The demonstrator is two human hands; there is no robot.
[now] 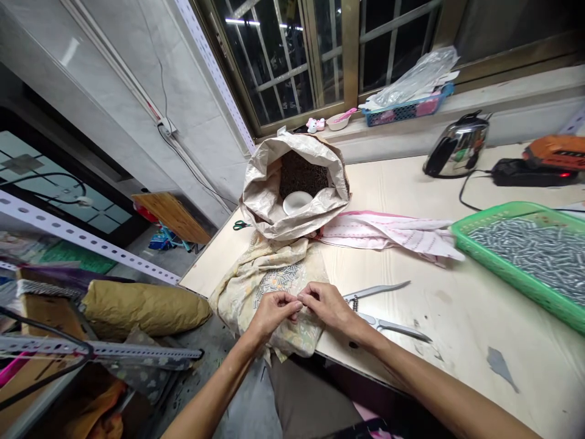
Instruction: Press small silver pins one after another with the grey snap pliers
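Observation:
My left hand and my right hand meet fingertip to fingertip above a patterned cloth. Both are closed in a pinch; whatever lies between the fingers is too small to name. Just beyond them, a pile of small silvery metal pieces rests on the cloth. A pair of grey shears lies spread beside my right hand, partly hidden behind it. Farther back stands an open sack with many small dark brown pieces and a white bowl inside.
To the right is a green basket full of small metal pieces. A pink-white cloth lies beside the sack, and green-handled scissors on its left. A kettle and an orange power tool stand at the back right.

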